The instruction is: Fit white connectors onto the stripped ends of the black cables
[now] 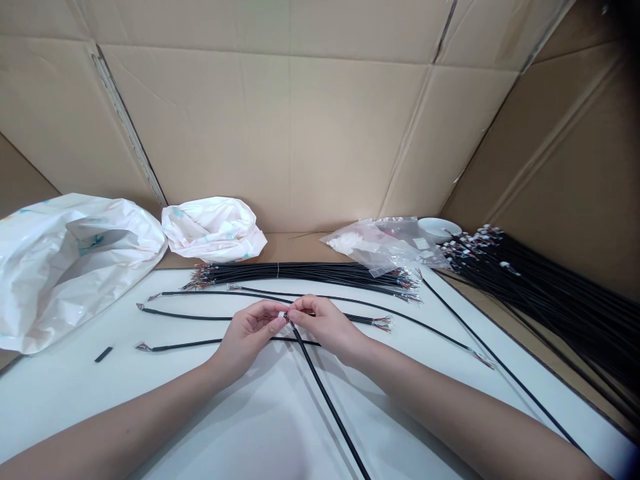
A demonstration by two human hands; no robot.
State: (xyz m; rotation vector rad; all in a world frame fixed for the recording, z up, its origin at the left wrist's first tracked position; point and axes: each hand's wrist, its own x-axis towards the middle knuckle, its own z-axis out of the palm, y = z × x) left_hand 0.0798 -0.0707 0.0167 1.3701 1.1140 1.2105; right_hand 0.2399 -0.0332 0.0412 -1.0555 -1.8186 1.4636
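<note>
Between my two hands is the wire end of a black cable [325, 393], which runs down toward the bottom of the view. My left hand [250, 328] pinches a small white connector [283, 315] between thumb and fingers. Close against it, my right hand [323, 323] is closed with thumb and forefinger on the thin wires at the cable's end. Just which wire the fingertips grip is too small to tell. Several loose black cables [190, 317] with bared coloured wires lie under and beyond my hands on the white table [200, 427].
A bundle of black cables [310, 271] lies across the back. Clear plastic bags [385, 243] and a white dish [440, 229] are behind it. Many connector-fitted cables [560, 300] are piled right. White plastic bags [75, 267] stand left, near a short black piece [103, 355]. Cardboard walls surround the table.
</note>
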